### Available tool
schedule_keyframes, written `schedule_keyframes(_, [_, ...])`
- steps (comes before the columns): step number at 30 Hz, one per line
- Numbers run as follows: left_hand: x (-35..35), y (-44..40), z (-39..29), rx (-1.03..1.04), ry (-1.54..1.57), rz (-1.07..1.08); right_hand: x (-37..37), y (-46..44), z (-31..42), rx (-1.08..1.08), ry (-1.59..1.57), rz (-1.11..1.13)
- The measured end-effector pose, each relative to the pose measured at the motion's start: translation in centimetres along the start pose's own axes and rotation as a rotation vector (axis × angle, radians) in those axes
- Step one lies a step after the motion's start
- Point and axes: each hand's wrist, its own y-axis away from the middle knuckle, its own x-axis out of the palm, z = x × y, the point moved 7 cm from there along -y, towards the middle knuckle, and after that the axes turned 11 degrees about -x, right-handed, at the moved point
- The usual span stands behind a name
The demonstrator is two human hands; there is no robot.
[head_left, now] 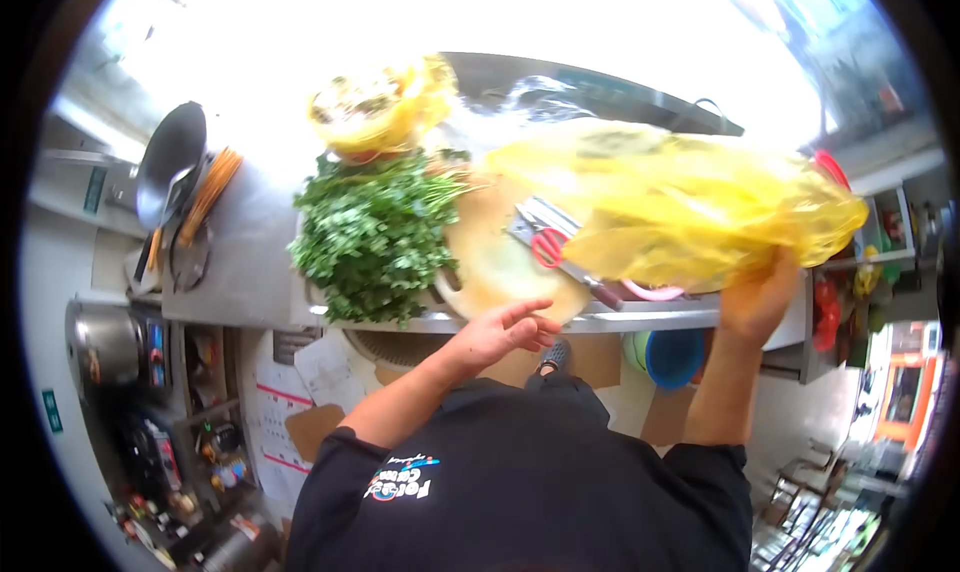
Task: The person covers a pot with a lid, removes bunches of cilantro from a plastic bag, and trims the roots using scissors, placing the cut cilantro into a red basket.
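Observation:
My right hand (762, 297) grips the near right edge of a yellow plastic bag (690, 202), which spreads across the right side of the counter. My left hand (500, 336) hovers over the counter's front edge, fingers apart and holding nothing. Close to it lies a round cutting board (490, 242). Left of the board is a big bunch of leafy green herbs (375, 237), resembling cilantro, stems pointing right. Red-handled scissors (548, 247) and a cleaver (585, 277) rest at the board's right, partly under the bag.
Behind the herbs sits another yellow bag (385, 112) with contents I cannot make out. A wok (172, 162) and bundled chopsticks (212, 194) stand at the left. Below the counter is a blue bucket (674, 357). Clear plastic (545, 97) lies at the back.

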Motion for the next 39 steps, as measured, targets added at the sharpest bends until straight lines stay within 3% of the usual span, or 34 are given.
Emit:
schedule_keyframes(2, [3.8,-3.6,1.6,-0.083,-0.002,0.188,-5.2,3.3,-0.7,0.154,-0.081,-0.143])
schedule_keyframes(4, [6.3,-8.1,4.5,-0.208,0.323,0.255,-8.5,5.7,-1.0,0.266,-0.103,-0.118])
schedule_keyframes(5, [8.1,-9.4,2.6,-0.027,0.422,0.240,-11.9,7.1,-1.8,0.341,-0.074,-0.148])
schedule_keyframes(6, [9.9,-10.5,0.9,0.018,0.411,0.167,-15.7,8.6,-2.9,0.423,-0.054,-0.179])
schedule_keyframes(8, [12.2,-14.2,0.1,0.135,0.451,0.065,-22.0,11.1,-4.1,0.550,0.194,-0.033])
schedule_keyframes(10, [13.8,-17.8,1.6,0.158,0.402,-0.011,-28.1,14.4,-6.8,0.878,0.199,0.180])
schedule_keyframes(11, [13.8,-19.1,2.4,0.171,0.356,-0.149,-29.7,14.1,-6.8,0.869,0.181,0.144])
schedule_keyframes(12, [14.9,-20.9,2.5,0.184,0.297,-0.284,-31.2,14.4,-7.1,1.010,0.162,0.158])
schedule_keyframes(13, [15.9,-22.6,2.8,0.191,0.371,-0.338,-32.7,14.9,-7.1,1.152,0.147,0.178])
schedule_keyframes(16, [17.0,-25.5,3.4,0.261,0.395,-0.423,-39.6,13.2,-5.8,1.288,0.116,0.169])
schedule_keyframes(17, [18.8,-25.8,2.4,0.327,0.367,-0.457,-42.7,12.0,-4.5,1.222,0.247,0.087])
schedule_keyframes(18, [19.9,-26.4,2.9,0.321,0.360,-0.457,-45.3,9.9,-3.4,1.025,0.463,0.039])
schedule_keyframes(20, [21.8,-25.8,2.1,0.510,-0.061,-0.686,-46.8,4.5,2.4,0.394,0.954,0.181])
schedule_keyframes(22, [25.0,-26.9,3.2,0.444,-0.192,-0.631,-42.8,0.9,7.4,-0.014,1.134,0.436])
schedule_keyframes(25, [29.4,-29.1,6.5,0.284,-0.600,-0.561,-38.3,2.2,6.8,-0.131,0.920,0.546])
schedule_keyframes(27, [31.9,-30.2,9.9,0.085,0.151,-0.342,-37.6,3.9,6.0,-0.157,0.861,0.508])
schedule_keyframes(29, [32.7,-29.8,10.6,0.107,0.203,-0.243,-38.7,5.6,4.5,0.162,0.615,0.454])
schedule_keyframes(30, [33.3,-29.5,11.0,0.137,0.261,-0.152,-39.8,6.3,4.7,0.166,0.617,0.470])
schedule_keyframes(32, [33.9,-28.3,12.9,0.191,0.156,-0.173,-42.7,6.7,6.3,0.029,0.803,0.491])
schedule_keyframes(34, [32.8,-26.5,17.1,0.012,-0.303,-0.532,-46.0,6.3,8.5,0.021,0.917,0.593])
schedule_keyframes(35, [33.7,-25.9,19.0,-0.124,-0.419,-0.577,-48.1,5.9,9.6,-0.024,1.053,0.600])
schedule_keyframes(36, [34.4,-25.2,21.4,-0.290,-0.444,-0.555,-49.6,5.3,10.9,-0.080,1.187,0.592])
schedule_keyframes(37, [35.4,-24.1,23.2,-0.313,-0.448,-0.517,-50.7,5.0,12.2,-0.099,1.193,0.599])
schedule_keyframes(39, [38.9,-23.5,24.2,-0.329,-0.446,-0.481,-52.5,4.8,14.0,-0.070,1.493,0.768])
